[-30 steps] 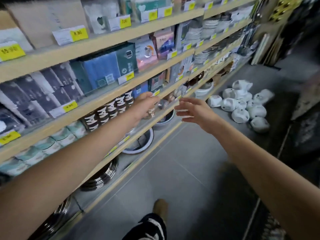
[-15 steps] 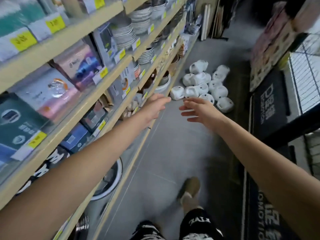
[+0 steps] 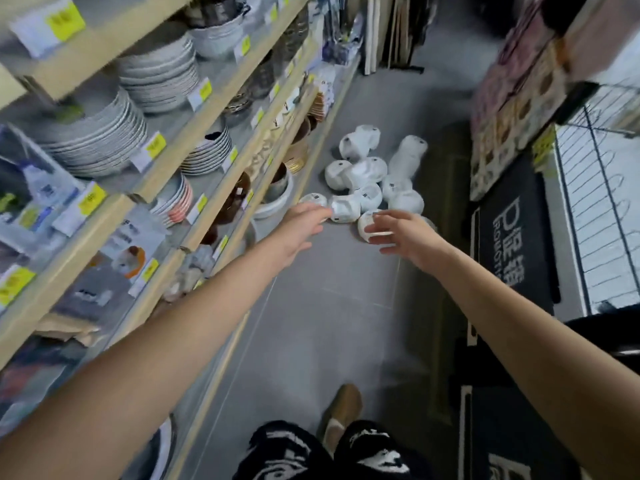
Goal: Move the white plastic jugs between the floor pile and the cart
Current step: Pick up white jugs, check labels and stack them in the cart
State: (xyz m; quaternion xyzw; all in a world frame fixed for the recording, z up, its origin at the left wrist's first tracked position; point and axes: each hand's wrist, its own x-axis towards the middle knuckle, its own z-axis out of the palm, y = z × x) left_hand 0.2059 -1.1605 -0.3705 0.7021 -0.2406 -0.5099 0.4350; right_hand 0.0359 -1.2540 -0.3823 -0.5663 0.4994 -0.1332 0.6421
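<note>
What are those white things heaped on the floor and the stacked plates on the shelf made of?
White jugs: likely smooth, slightly glossy plastic, by their soft sheen and stick-on labels. Stacked plates: probably glazed ceramic, by their thin, pale, shiny rims; blur leaves both open.

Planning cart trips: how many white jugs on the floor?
10 visible, all in one floor pile beside the shelving, just beyond the left hand and right hand; some may be hidden.

Even, soft indoor light with faint shadows; motion blur smears the shelves [image 3: 114, 216] at left, and wide-angle distortion bends the frame's edges.
</note>
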